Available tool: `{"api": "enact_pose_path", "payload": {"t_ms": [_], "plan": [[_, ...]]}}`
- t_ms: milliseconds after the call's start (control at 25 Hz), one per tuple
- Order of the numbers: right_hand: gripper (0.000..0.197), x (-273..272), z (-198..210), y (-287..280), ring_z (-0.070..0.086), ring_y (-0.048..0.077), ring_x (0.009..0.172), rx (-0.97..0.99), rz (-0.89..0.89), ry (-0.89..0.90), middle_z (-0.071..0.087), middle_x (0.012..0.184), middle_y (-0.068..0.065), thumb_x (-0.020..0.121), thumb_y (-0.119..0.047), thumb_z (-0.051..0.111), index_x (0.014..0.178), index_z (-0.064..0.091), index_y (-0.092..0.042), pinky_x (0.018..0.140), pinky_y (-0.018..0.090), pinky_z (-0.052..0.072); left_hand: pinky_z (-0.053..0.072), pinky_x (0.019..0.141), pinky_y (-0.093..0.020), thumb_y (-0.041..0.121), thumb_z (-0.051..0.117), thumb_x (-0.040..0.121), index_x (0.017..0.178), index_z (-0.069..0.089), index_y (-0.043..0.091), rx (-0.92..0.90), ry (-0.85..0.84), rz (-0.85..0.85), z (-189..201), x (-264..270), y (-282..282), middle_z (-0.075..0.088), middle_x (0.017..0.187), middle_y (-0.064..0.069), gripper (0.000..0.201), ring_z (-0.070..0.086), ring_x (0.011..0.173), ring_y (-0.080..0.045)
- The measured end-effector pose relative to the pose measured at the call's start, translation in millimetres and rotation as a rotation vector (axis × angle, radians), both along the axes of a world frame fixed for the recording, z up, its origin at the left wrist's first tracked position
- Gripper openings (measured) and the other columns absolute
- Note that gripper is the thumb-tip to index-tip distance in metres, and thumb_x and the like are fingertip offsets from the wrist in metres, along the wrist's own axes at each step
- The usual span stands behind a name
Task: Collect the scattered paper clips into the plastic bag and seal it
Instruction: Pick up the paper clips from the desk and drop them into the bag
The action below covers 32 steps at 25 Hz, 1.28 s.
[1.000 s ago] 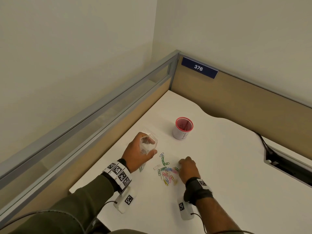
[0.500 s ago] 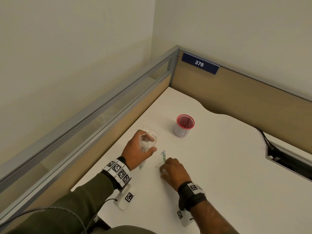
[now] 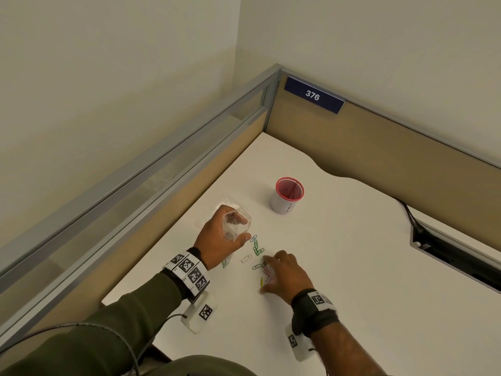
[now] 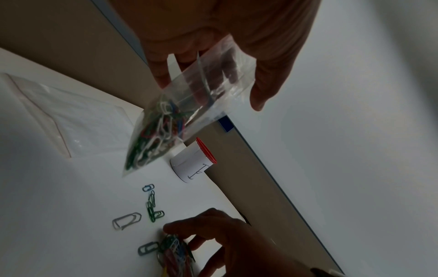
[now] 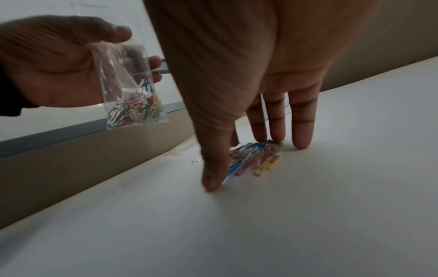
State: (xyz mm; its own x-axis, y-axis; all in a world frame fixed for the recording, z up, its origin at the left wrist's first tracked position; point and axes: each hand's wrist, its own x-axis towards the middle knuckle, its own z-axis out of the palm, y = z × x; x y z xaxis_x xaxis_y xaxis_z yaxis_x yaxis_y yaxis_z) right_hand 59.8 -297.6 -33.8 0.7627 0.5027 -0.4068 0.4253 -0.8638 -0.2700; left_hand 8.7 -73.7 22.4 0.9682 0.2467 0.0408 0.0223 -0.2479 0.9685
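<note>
On desk (image 3: 352,267): L hand (image 3: 217,244) w/ bag (image 4: 189,105), R hand (image 3: 284,275) over clips (image 5: 255,157).

Tabletop (image 3: 352,267) plain white; cup (image 3: 283,204) white w/ red rim and dark handwritten mark; sign (image 3: 314,95) navy w/ white "376"; partition tan w/ grey metal frame. Plastic bag (image 4: 189,105) clear, holding mixed clips: green, white, red, blue, yellow. Loose paper clips (image 3: 256,249) green, blue, white, grey, plus pile w/ pink, yellow; wrist bands (image 3: 189,271) black-and-white square-code pattern; sleeve olive green.
</note>
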Motion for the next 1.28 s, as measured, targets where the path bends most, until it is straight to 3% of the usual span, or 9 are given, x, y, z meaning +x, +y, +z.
{"api": "enact_pose_path", "payload": {"t_ms": [160,280,440,600,720,880,1080,1280], "plan": [[0.027,2.2,-12.4,13.1,0.05,0.023,0.105,0.007,-0.008,-0.143,0.051,0.111,0.002,0.091,-0.026,0.056,0.118,0.06,-0.022,0.081,0.036,0.052,0.048,0.095,-0.025,0.02,0.081,0.079,0.107,0.054,0.023,-0.013,-0.002,0.004,0.4,-0.8,-0.1,0.066,0.109,0.008,0.039,0.062,0.112,-0.009],[0.015,8.3,-17.7,15.7,0.053,0.024,0.097,0.026,-0.049,-0.161,0.054,0.103,0.003,0.09,-0.017,0.056,0.104,0.062,-0.019,0.076,0.033,0.05,0.048,0.098,-0.028,0.021,0.082,0.078,0.106,0.054,0.024,-0.024,0.001,0.009,-1.6,-4.0,2.6,0.067,0.111,0.007,0.04,0.062,0.114,-0.01],[0.007,19.1,-15.5,13.4,0.057,0.026,0.089,0.075,-0.124,-0.159,0.058,0.095,0.006,0.086,-0.014,0.058,0.091,0.063,-0.013,0.074,0.031,0.048,0.051,0.099,-0.035,0.024,0.081,0.077,0.106,0.054,0.024,-0.025,0.006,0.009,-2.6,-5.5,3.7,0.067,0.112,0.009,0.04,0.062,0.115,-0.009],[0.012,26.0,-10.3,0.0,0.061,0.024,0.085,0.191,-0.301,-0.154,0.064,0.092,0.007,0.088,-0.008,0.055,0.086,0.067,-0.011,0.072,0.026,0.045,0.051,0.1,-0.034,0.022,0.081,0.079,0.108,0.054,0.023,-0.01,0.015,0.019,-2.3,-5.6,3.0,0.067,0.111,0.01,0.04,0.062,0.114,-0.007],[0.009,25.7,2.5,-10.0,0.063,0.021,0.081,0.36,-0.465,-0.084,0.07,0.09,0.006,0.085,-0.006,0.064,0.082,0.069,-0.012,0.076,0.03,0.053,0.051,0.099,-0.034,0.02,0.081,0.079,0.108,0.053,0.022,-0.017,0.018,0.019,-2.1,-5.3,1.3,0.066,0.112,0.009,0.04,0.062,0.115,-0.008],[0.01,20.7,52.0,-9.9,0.067,0.023,0.073,0.661,-0.586,-0.039,0.072,0.078,0.005,0.081,-0.002,0.07,0.077,0.071,-0.011,0.071,0.027,0.055,0.052,0.097,-0.032,0.02,0.082,0.078,0.11,0.054,0.021,-0.005,0.009,0.002,-5.1,-2.3,-5.8,0.066,0.111,0.01,0.042,0.061,0.115,-0.008],[0.006,10.9,129.4,15.4,0.07,0.017,0.068,0.937,-0.531,0.026,0.073,0.076,0.004,0.081,-0.005,0.072,0.084,0.073,-0.01,0.068,0.021,0.059,0.051,0.091,-0.027,0.02,0.081,0.079,0.111,0.054,0.019,0.013,0.009,-0.04,-3.7,3.5,-20.3,0.065,0.113,0.01,0.042,0.059,0.117,-0.007],[0.004,-0.4,151.8,43.9,0.068,0.014,0.068,0.801,-0.367,0.001,0.071,0.076,0.0,0.083,-0.009,0.071,0.083,0.072,-0.013,0.066,0.019,0.058,0.053,0.079,-0.014,0.023,0.079,0.082,0.113,0.048,0.025,0.061,0.046,-0.087,4.7,5.6,-34.4,0.06,0.111,0.01,0.044,0.061,0.108,-0.008]]}}
